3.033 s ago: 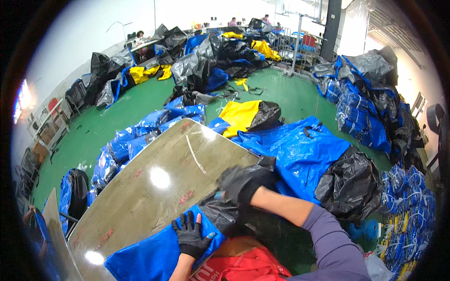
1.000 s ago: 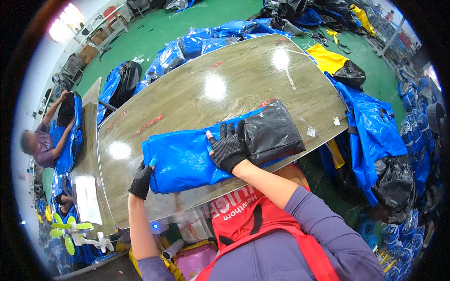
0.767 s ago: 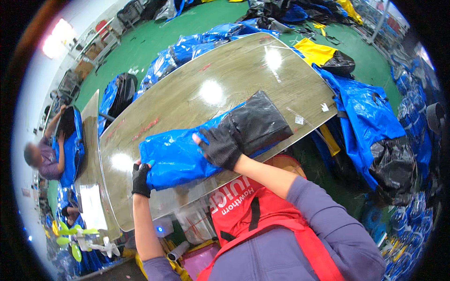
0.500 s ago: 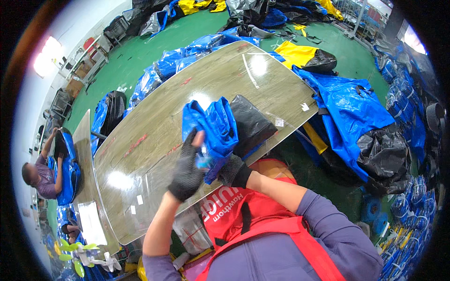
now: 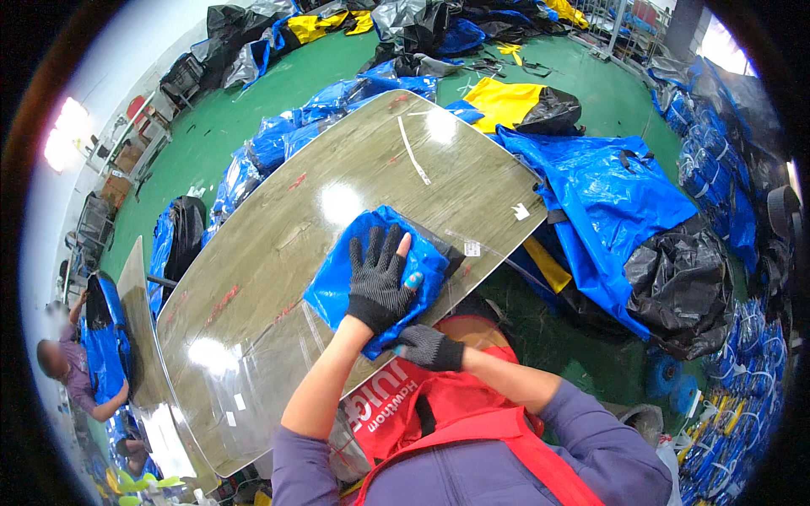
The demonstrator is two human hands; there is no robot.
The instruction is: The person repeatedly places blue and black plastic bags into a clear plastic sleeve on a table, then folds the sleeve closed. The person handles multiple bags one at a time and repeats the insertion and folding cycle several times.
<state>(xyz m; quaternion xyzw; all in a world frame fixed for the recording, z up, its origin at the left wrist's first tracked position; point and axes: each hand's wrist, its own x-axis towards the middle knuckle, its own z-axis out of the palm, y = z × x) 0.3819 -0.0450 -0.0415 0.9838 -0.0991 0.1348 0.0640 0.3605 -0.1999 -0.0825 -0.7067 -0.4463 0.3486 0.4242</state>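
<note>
Tarpaulin bundle: the blue sheet material (image 5: 333, 278) lies gathered into a compact, roughly squared pad on the wood-patterned desk (image 5: 261, 270), near the edge beside the person; a black end (image 5: 456, 259) shows from under its right side.
Left hand: the gloved left hand (image 5: 377, 282) lies flat on top of the pad, fingers spread wide, gripping nothing that shows.
Right hand: the gloved right hand (image 5: 430, 347) is at the near desk edge, just beside the pad's lower rim, fingers curled — whether they pinch the blue layer, I cannot tell.
Folding done: the blue part appears doubled over the black, with most of the black covered; I judge this piece well advanced.
Folding left: the black end juts past the blue, the outline is uneven, and no strap or wrapper shows on the pad; how many folds remain cannot be told.
Near edge: tight — the pad sits close to it, with the red apron (image 5: 401, 405) just beyond.
Bare desktop: the widest stretch runs left of the pad, with more room toward the far rounded end; flat white labels (image 5: 472, 249) lie near the right edge.
Desk surroundings: plastic-wrapped blue packages (image 5: 278, 135) line the far side, and a large blue-and-black tarpaulin (image 5: 591, 185) crowds the right end.
Left side: a second desk (image 5: 135, 312) stands close by, a co-worker (image 5: 80, 371) at its far side.
</note>
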